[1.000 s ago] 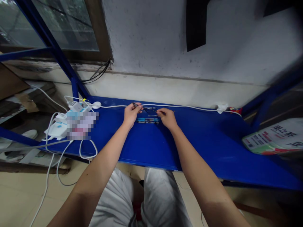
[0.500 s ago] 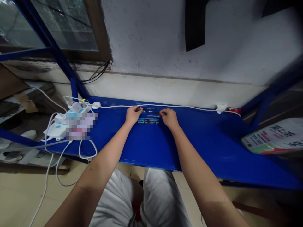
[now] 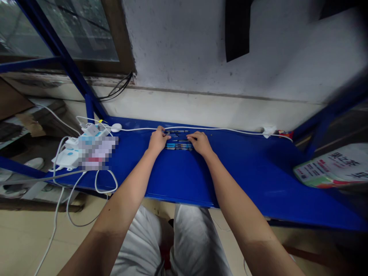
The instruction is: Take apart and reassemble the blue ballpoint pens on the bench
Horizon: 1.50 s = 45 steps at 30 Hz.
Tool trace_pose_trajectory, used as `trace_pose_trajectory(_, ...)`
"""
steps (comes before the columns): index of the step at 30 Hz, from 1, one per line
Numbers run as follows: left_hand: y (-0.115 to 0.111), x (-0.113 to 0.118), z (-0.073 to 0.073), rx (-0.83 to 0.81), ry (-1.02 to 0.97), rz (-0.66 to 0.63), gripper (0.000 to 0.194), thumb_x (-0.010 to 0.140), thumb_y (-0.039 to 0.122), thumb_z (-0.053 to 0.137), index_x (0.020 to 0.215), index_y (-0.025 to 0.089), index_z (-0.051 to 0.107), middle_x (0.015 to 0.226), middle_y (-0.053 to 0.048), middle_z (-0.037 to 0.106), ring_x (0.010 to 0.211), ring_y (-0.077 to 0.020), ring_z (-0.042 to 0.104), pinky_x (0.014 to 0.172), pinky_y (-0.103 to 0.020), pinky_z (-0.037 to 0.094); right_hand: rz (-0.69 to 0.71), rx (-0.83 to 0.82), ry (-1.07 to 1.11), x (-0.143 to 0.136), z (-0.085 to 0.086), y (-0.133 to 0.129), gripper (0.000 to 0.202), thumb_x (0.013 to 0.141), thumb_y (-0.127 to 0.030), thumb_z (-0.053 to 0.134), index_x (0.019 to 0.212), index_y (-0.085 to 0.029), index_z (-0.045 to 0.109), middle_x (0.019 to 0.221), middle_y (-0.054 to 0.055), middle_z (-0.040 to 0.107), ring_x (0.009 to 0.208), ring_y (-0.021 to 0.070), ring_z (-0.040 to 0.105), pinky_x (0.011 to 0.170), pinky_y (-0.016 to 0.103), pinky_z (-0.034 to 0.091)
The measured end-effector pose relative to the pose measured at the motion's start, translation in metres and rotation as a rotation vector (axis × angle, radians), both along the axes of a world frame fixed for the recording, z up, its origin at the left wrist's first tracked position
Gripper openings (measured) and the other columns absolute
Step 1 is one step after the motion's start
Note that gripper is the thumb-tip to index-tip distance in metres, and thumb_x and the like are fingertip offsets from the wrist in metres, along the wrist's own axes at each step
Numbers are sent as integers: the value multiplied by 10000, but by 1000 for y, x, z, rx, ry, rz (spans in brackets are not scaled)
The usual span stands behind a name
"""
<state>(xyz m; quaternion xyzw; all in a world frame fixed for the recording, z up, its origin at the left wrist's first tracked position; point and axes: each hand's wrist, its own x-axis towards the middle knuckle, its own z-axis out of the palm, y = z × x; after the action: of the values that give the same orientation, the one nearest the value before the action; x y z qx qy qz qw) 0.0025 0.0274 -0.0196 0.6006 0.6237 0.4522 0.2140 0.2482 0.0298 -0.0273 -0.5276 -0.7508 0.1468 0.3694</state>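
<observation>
Grey cloth covers two legs nearest the camera, meeting the front edge of one blue table. Past that edge, a broad strip of blue surface lies between two forearms, with room to draw either hand back, and a wider stretch runs right as far as one printed bag. On the left, one white cord loop hangs over the front edge beside white power strips, partly behind a blurred patch, so I cannot count them. Farther in, between the hands, lies one row of slim pens with blue parts, too small to count, and just behind it several thin dark pieces. The left hand is at the row's left end, thumb a little apart from the fingers; the right hand is at its right end, fingertips drawn together; whether either pinches a piece I cannot tell. Behind them one white cable follows the back edge, with one round white object to the left and one crumpled white piece to the right, and beyond rises one wall bearing two black strips
</observation>
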Motion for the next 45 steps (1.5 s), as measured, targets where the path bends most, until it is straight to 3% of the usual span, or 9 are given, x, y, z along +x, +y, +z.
trace_pose_trajectory(5, -1, 4, -2, -38, 174, -33, 177, 773, 239, 836, 761, 239, 660, 833, -74, 712, 833, -266, 668, 809, -378, 508, -96, -27, 174, 7, 1, 2, 239, 947, -294, 603, 965, -216, 828, 1014, 87, 807, 956, 250, 723, 927, 386, 536)
trace_pose_trajectory(10, -2, 7, 1, -38, 165, -56, 158, 807, 330, 817, 760, 245, 693, 813, -77, 732, 798, -262, 675, 772, -357, 492, -199, -103, 350, 14, -2, 9, 240, 886, -268, 571, 853, -197, 798, 870, 64, 805, 894, 243, 733, 885, 364, 550)
trace_pose_trajectory(14, -1, -2, 3, -20, 196, 4, 188, 942, 344, 637, 806, 241, 716, 816, -100, 748, 802, -279, 675, 776, -367, 473, -194, -129, 400, 16, -1, 8, 225, 843, -246, 565, 799, -191, 779, 849, 65, 800, 865, 237, 735, 868, 355, 546)
trace_pose_trajectory(21, -3, -16, 0, -30, 353, 214, 134, 895, 247, 628, 801, 234, 723, 913, -150, 767, 1095, -376, 608, 971, -473, 436, -180, -147, 369, 17, 2, 6, 220, 813, -253, 558, 739, -203, 759, 801, 51, 787, 837, 235, 723, 861, 358, 537)
trace_pose_trajectory(37, -8, -10, -2, -39, 312, 160, 157, 902, 243, 627, 774, 238, 717, 912, -145, 762, 1115, -410, 570, 972, -516, 416, -170, -126, 280, 9, -5, 3, 224, 833, -268, 543, 779, -206, 752, 806, 43, 773, 800, 227, 698, 808, 347, 512)
trace_pose_trajectory(45, -9, -7, 0, 1, 237, 156, 163, 905, 208, 603, 809, 246, 729, 881, -95, 765, 1017, -318, 632, 962, -424, 442, -166, -113, 268, 9, -5, 2, 234, 837, -254, 532, 791, -205, 756, 848, 55, 779, 841, 233, 704, 824, 350, 505)
